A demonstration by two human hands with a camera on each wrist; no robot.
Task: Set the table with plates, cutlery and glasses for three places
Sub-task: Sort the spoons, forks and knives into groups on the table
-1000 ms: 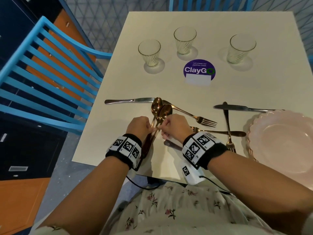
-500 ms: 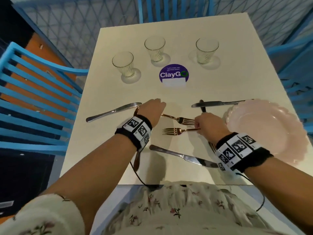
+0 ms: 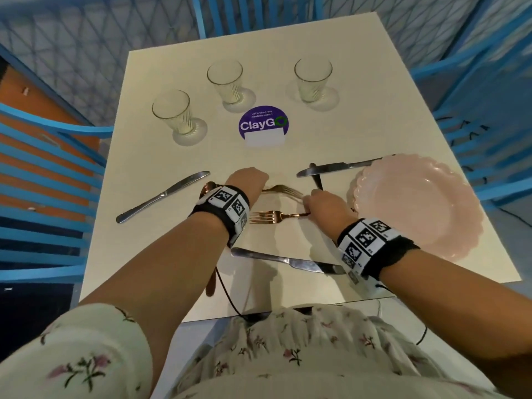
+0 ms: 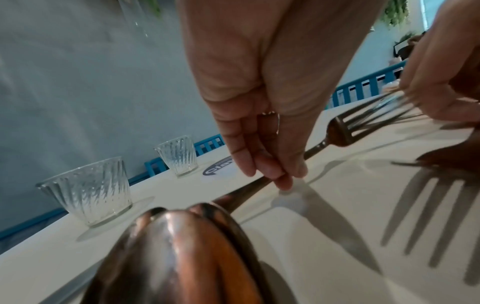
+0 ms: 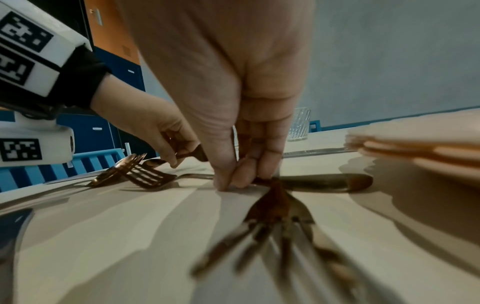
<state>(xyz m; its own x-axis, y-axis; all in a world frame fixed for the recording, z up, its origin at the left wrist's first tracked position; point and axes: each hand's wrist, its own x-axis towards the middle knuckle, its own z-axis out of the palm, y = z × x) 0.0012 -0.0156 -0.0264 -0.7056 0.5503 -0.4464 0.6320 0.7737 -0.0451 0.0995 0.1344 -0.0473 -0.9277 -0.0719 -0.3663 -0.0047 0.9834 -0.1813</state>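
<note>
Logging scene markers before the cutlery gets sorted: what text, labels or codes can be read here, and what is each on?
"ClayGo": round purple sticker on the table.
Small line above it on the sticker: too blurred to read for certain.
White patch at the sticker's lower edge: blank.
Black-and-white square codes on both wristbands: patterns, no words.

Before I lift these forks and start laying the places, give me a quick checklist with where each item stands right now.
1. Left hand grips the far copper fork by its handle: ok.
2. Copper spoons also held in that hand: ok.
3. Right hand pinches the near copper fork handle: ok.
4. Three glasses upright, away from the hands: ok.
5. Pink plates still stacked, not set out: not ok.
6. Three knives at their places: not ok, scattered.
</note>
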